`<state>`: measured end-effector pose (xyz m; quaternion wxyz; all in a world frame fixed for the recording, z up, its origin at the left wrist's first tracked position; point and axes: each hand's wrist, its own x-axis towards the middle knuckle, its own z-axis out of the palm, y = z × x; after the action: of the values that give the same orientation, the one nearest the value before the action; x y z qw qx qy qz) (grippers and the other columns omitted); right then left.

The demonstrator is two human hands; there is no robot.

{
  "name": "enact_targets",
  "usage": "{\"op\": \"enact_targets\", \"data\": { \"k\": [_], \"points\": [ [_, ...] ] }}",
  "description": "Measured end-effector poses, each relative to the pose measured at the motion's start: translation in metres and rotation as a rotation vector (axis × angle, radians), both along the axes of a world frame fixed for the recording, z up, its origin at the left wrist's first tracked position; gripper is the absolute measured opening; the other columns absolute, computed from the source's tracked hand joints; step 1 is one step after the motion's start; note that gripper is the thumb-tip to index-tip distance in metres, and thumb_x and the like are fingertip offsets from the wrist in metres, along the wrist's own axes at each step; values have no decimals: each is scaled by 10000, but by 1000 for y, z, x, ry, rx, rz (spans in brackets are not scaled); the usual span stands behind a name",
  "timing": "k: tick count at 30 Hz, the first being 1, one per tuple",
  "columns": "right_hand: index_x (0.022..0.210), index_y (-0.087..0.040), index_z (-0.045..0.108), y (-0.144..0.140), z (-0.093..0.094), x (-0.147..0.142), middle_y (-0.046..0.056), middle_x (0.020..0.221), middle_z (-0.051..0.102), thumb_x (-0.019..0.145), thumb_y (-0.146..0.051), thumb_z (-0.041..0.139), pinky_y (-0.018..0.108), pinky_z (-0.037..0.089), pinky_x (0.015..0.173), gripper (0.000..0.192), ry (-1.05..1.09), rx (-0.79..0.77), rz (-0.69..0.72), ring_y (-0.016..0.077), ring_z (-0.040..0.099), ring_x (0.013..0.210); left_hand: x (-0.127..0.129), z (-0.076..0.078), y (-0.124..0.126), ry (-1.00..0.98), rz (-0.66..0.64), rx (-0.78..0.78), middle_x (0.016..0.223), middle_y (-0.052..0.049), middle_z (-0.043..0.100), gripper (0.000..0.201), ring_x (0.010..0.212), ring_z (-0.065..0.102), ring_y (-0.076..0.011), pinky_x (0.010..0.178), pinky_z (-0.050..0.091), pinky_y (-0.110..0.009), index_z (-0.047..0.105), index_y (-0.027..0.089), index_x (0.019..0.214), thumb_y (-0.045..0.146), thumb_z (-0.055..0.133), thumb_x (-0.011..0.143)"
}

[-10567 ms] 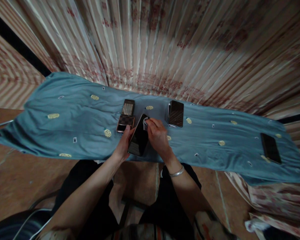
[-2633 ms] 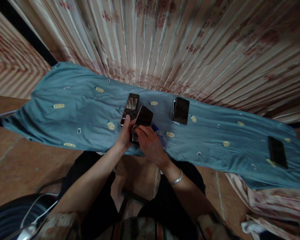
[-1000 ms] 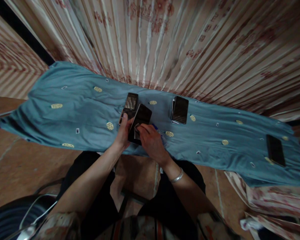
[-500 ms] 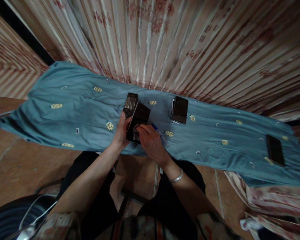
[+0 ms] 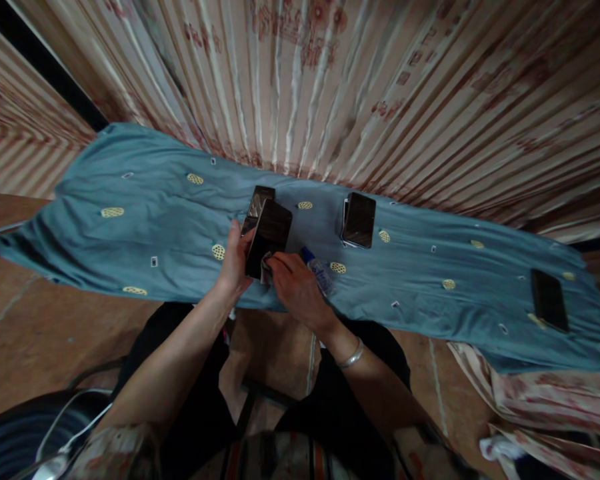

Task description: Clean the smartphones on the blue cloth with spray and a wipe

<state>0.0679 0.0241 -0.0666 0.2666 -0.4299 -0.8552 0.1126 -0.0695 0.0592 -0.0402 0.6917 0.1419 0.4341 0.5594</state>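
My left hand is wrapped round the left edge of a dark phone, which it holds tilted above the cloth-covered table. In my right hand a small grey cloth is pinched between the fingers, against the lower end of the phone's screen. Just beyond the held phone lies another dark phone, partly hidden by it. Close to the right of my right hand lies a clear bottle with a blue cap.
A blue-green cloth with pineapple prints covers the long narrow table. A stack of phones lies right of centre, and a single dark phone near the right end. Pleated curtains hang behind the table's far edge.
The held phone and both hands have shifted slightly left. The cloth has moved to the phone's lower right edge, and more of the blue-capped bottle shows.
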Motion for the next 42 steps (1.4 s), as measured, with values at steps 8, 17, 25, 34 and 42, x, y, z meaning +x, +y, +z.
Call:
{"op": "enact_targets", "data": {
  "k": [8, 17, 25, 34, 42],
  "points": [
    [1201, -174, 713, 15, -4, 12, 120, 1170, 716, 1031, -90, 467, 384, 564, 1024, 310, 17, 8, -88, 224, 673, 1045, 3, -2, -1, -12, -46, 40, 833, -112, 765, 690, 883, 744, -306, 675, 577, -340, 764, 150, 1019, 763, 460, 933],
    [1213, -170, 710, 8, -4, 6, 134, 1182, 708, 1032, -105, 481, 401, 560, 1015, 299, 20, -24, -47, 238, 665, 1067, -4, -8, 2, 33, -38, 131, 857, -97, 781, 743, 881, 760, -312, 694, 603, -360, 737, 169, 1167, 792, 409, 927],
    [1189, -172, 727, 23, -13, 18, 135, 1163, 716, 1031, -103, 426, 408, 560, 1032, 347, 86, 20, -107, 240, 670, 1079, 1, -4, 0, 21, -54, 108, 869, -109, 784, 756, 896, 763, -318, 704, 609, -369, 730, 150, 1189, 767, 360, 957],
    [1187, -185, 720, 16, -15, 14, 123, 1162, 724, 1026, -104, 450, 402, 567, 1024, 324, 77, 28, -92, 230, 674, 1048, -4, -10, 2, 52, -29, 149, 893, -114, 782, 764, 911, 760, -330, 718, 611, -385, 723, 167, 1162, 814, 404, 910],
    [1181, -152, 717, 1, -12, 4, 139, 1154, 717, 1035, -102, 445, 409, 580, 991, 312, 72, 36, -6, 241, 664, 1044, -14, -2, 7, 68, 24, 123, 820, -109, 749, 743, 833, 758, -289, 702, 618, -380, 732, 178, 1129, 764, 305, 963]
  ]
}}
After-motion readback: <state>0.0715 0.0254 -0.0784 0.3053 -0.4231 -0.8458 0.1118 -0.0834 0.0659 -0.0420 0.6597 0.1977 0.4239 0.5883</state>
